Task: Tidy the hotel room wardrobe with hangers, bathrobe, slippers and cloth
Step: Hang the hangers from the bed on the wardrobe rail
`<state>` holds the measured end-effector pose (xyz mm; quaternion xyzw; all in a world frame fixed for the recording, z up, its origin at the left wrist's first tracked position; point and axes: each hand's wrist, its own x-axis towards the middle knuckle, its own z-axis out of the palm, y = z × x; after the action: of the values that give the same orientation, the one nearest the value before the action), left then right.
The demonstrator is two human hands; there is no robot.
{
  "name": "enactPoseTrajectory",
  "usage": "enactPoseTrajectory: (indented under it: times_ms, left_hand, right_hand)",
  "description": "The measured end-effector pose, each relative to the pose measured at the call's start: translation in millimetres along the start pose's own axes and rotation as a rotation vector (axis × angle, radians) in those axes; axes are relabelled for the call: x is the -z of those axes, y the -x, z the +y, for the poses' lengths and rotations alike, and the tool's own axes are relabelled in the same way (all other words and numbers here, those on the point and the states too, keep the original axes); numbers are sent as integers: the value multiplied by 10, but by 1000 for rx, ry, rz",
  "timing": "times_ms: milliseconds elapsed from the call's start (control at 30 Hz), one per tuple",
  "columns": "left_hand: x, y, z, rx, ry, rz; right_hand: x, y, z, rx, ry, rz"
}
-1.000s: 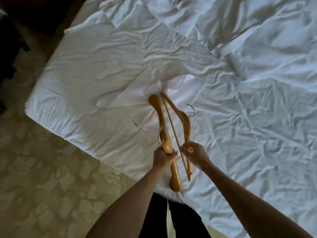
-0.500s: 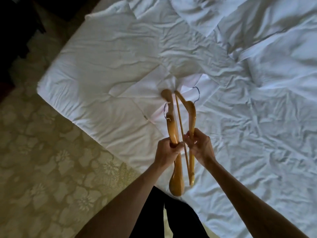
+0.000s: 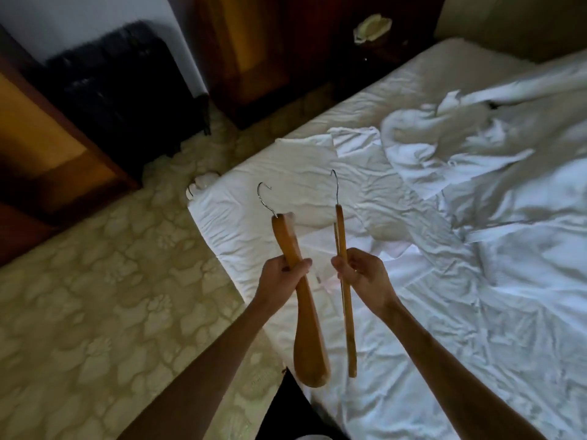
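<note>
My left hand (image 3: 283, 278) grips a broad wooden hanger (image 3: 305, 325) around its middle, metal hook pointing up and away. My right hand (image 3: 362, 276) grips a thinner wooden hanger with a bar (image 3: 343, 281), seen edge-on, its hook also up. Both hangers are held in the air above the near corner of the bed (image 3: 444, 312), a hand's width apart. A white cloth (image 3: 320, 160) lies flat on the sheet beyond the hangers. A crumpled white bathrobe or bedding (image 3: 444, 134) is heaped further back. A white slipper (image 3: 201, 182) shows on the floor at the bed's corner.
Patterned beige carpet (image 3: 95, 312) spreads to the left. A dark luggage rack or case (image 3: 120, 87) stands against the wall. Wooden furniture (image 3: 41, 147) sits at the far left, and a dark wooden cabinet (image 3: 254, 52) stands behind. A bedside table with a pale object (image 3: 371, 30) is at the back.
The hangers were lifted off the bed and pulled apart, one in each hand. My view swung up and left, bringing the carpet and furniture into sight.
</note>
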<state>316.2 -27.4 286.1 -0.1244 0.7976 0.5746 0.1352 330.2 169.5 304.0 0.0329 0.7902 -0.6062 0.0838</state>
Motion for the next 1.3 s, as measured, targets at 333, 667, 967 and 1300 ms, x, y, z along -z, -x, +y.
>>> enactPoseTrajectory:
  times_ms: [333, 667, 967, 1300]
  left_hand:
    - [1291, 653, 520, -102, 118, 198]
    - [2909, 1157, 299, -49, 344, 403]
    - [4772, 1397, -16, -95, 318, 566]
    - [6373, 1162, -276, -179, 359, 614]
  right_hand:
    - [-751, -64, -1223, 185, -12, -239]
    - [-2557, -138, -2095, 293, 37, -525]
    - [-4371, -230, -3055, 422, -23, -683]
    - [-5908, -550, -3642, 464, -74, -751]
